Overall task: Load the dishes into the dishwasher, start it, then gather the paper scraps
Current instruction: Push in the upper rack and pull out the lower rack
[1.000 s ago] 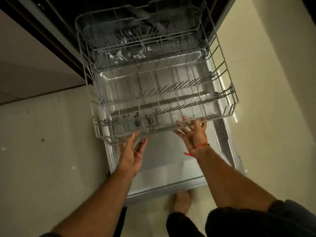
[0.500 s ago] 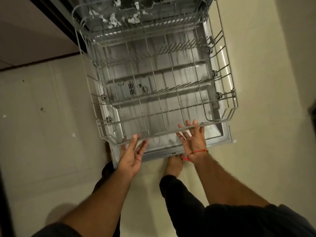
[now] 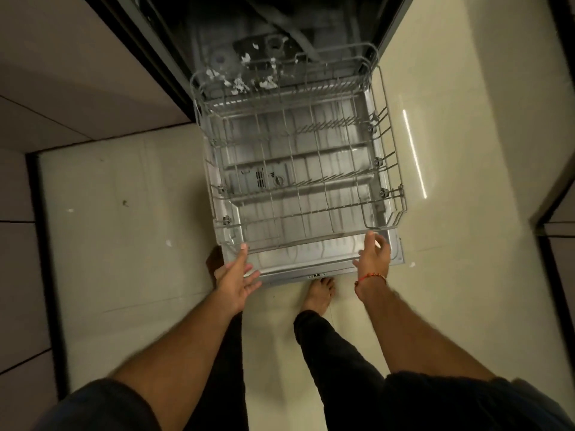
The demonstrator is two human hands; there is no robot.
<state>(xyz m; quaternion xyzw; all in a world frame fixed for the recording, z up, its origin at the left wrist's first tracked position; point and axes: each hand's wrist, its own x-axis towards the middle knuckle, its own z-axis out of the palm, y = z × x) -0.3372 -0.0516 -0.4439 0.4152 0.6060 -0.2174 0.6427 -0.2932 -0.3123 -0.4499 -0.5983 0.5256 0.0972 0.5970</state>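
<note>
Dishwasher rack [image 3: 298,169] sits pulled out over the lowered door [image 3: 329,259], empty of dishes, a pale wire basket with rows of thin tines and small rollers along its sides. The left hand [image 3: 238,278] is at the rack's near left corner, fingers spread, the forefinger tip touching or just at the front rail; this grip holds nothing. The right hand [image 3: 373,253] is at the near right corner, fingers loosely spread and slightly curled by the rail, also holding nothing; whether it touches the wire I cannot tell. Judged from its look, the rack is light, stiff and rolls easily, so the front rail is the place to take hold, with both hands apart for an even push. White scraps [image 3: 245,82] lie in the tub behind it.
</note>
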